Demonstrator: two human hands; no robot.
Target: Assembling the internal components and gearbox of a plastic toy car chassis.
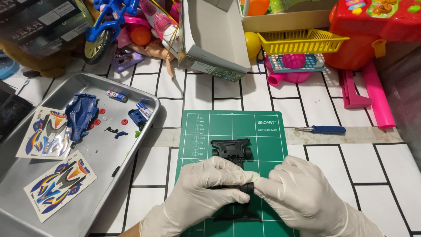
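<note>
Home hobby corner, toy-strewn. Counter covered in white brick-pattern sheet. Green cutting mat at 6 o'clock; metal tray at 9 o'clock holding blue toy car shell, small parts, sticker sheets. Blue-handled screwdriver at 3 o'clock. Plastic toys heaped at 12 o'clock: yellow basket, red toy, blue toy bike.

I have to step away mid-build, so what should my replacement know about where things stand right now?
Left hand and right hand, both gloved, grip the rear of the black toy car chassis together at a rear wheel. The chassis lies on the green cutting mat.
Done: the front wheels are on.
Left: the blue car body, small parts and batteries lie in the metal tray; the sticker sheets are unused. The blue screwdriver lies right of the mat.
</note>
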